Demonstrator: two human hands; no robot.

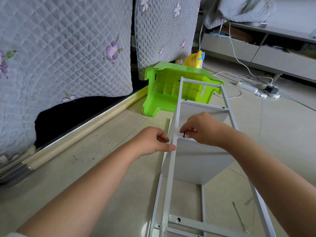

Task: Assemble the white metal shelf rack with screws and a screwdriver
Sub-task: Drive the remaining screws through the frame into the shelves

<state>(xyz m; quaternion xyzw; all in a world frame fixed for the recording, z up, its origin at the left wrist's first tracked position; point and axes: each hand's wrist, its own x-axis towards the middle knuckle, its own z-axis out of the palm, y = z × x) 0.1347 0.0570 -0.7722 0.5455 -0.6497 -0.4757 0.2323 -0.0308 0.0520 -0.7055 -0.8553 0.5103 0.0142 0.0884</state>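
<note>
The white metal shelf rack lies on its side on the tiled floor, running away from me, with white shelf panels fixed between its rails. My left hand grips the near left rail, thumb on its top face. My right hand pinches a small dark screw upright at a hole where a shelf panel meets that rail. A thin metal tool, maybe the screwdriver, lies on the floor to the lower right.
An overturned green plastic stool sits under the rack's far end, with a yellow basket behind it. A quilt-covered sofa stands at left, a power strip and cables at right, and a low grey cabinet beyond.
</note>
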